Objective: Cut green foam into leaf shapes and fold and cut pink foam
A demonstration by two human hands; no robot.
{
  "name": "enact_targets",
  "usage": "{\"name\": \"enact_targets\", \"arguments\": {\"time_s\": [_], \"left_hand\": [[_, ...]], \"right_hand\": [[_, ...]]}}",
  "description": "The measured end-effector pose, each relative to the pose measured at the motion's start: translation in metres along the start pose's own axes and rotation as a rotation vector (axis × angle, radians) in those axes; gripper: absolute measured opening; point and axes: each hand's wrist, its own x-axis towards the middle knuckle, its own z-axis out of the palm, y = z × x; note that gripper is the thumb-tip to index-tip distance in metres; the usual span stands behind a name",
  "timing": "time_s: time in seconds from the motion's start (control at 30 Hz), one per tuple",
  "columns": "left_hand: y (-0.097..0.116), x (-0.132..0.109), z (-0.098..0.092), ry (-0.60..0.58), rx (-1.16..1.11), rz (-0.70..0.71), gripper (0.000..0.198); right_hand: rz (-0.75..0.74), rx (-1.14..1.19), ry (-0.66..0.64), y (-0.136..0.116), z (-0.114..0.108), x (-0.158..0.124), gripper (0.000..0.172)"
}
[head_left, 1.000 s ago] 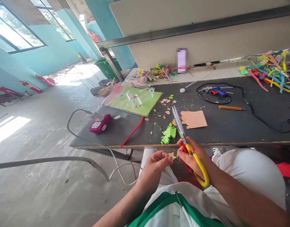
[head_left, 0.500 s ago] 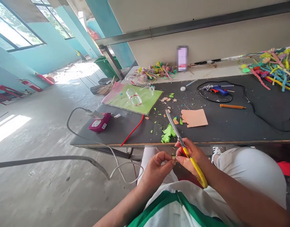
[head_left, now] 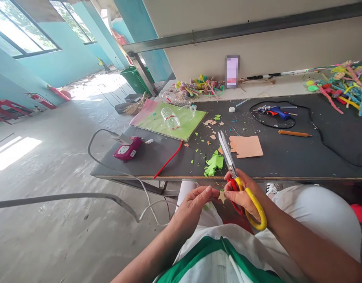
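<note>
My right hand [head_left: 242,194] grips a pair of scissors [head_left: 228,155] with one yellow and one red handle; the closed blades point up and away over the table edge. My left hand [head_left: 198,200] pinches a small pale star-shaped paper cutout [head_left: 221,195], and my right fingertips touch it too. Both hands are held over my lap, just in front of the dark table [head_left: 287,157]. A pile of green paper cutouts [head_left: 214,164] lies by the table edge, with a peach paper sheet [head_left: 246,146] beyond it.
On the table lie a green sheet with a clear plastic bottle [head_left: 170,118], a pink power socket [head_left: 128,149], a red wire [head_left: 169,159], a blue glue gun [head_left: 276,113] with black cord, an orange pencil [head_left: 294,133] and colourful pipe cleaners [head_left: 342,84]. Paper scraps are scattered about.
The scissors tilted left and then swung back more upright. Both hands kept turning the small cutout between their fingertips; the view shifted slightly right.
</note>
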Motion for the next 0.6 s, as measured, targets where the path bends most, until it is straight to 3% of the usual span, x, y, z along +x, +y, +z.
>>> {"name": "enact_targets", "arguments": {"time_s": [0.17, 0.4, 0.5, 0.6], "left_hand": [[0.002, 0.002, 0.0, -0.037, 0.139, -0.103, 0.025], [-0.003, 0.007, -0.003, -0.123, 0.254, -0.167, 0.024], [-0.005, 0.006, -0.006, -0.16, 0.243, -0.211, 0.022], [-0.004, 0.005, -0.007, -0.128, 0.1, -0.188, 0.02]], "right_hand": [[-0.029, -0.054, 0.054, 0.014, 0.006, 0.006, 0.031], [0.002, -0.241, -0.051, 0.021, 0.004, 0.008, 0.036], [0.015, -0.25, -0.132, 0.018, 0.003, 0.005, 0.036], [0.004, -0.158, -0.044, 0.013, 0.006, 0.004, 0.029]]}}
